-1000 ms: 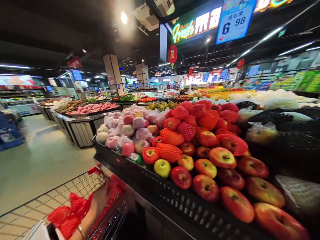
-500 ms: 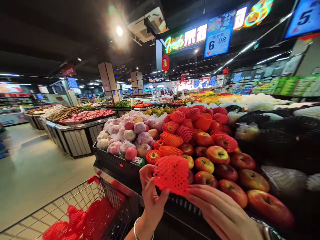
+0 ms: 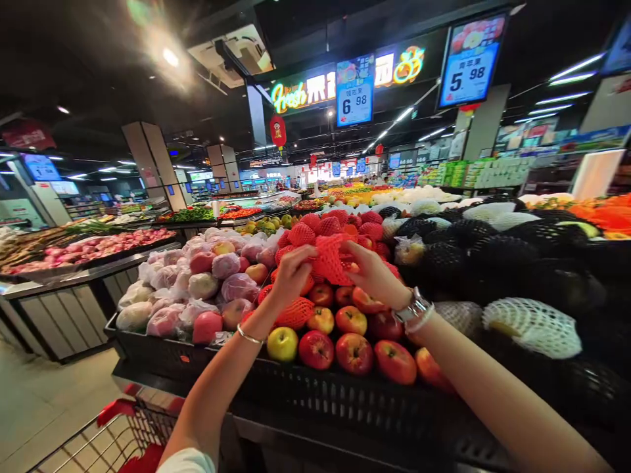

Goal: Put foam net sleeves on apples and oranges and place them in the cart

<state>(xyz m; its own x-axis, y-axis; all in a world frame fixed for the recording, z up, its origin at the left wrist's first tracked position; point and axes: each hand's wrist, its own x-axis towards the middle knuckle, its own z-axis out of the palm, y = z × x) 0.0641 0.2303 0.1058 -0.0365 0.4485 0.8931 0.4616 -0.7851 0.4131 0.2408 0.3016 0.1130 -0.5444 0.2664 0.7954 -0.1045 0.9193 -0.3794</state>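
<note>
A red foam fruit net (image 3: pixel 331 259) is held up over the apples, stretched between my two hands. My left hand (image 3: pixel 292 276) pinches its left edge, with a silver bangle on the wrist. My right hand (image 3: pixel 374 277), wearing a watch, has its fingers closed on the net's right side. Whether a fruit is inside the net I cannot tell. Below lie bare red apples (image 3: pixel 353 353) and a yellow-green apple (image 3: pixel 282 344) along the crate's front. Apples in red foam nets (image 3: pixel 302 234) are heaped behind and beside my hands.
A black crate (image 3: pixel 340 397) holds the fruit. Plastic-wrapped fruit (image 3: pixel 204 286) fills its left side. To the right are fruits in black nets (image 3: pixel 453 259) and one in a white net (image 3: pixel 535 326). A shopping cart (image 3: pixel 116 410) stands at lower left, and a stand of onions (image 3: pixel 96 248) is beyond.
Both hands have moved forward with the red foam net, from the crate's front edge to over the apples. The view has turned right, and more of my arms shows.
</note>
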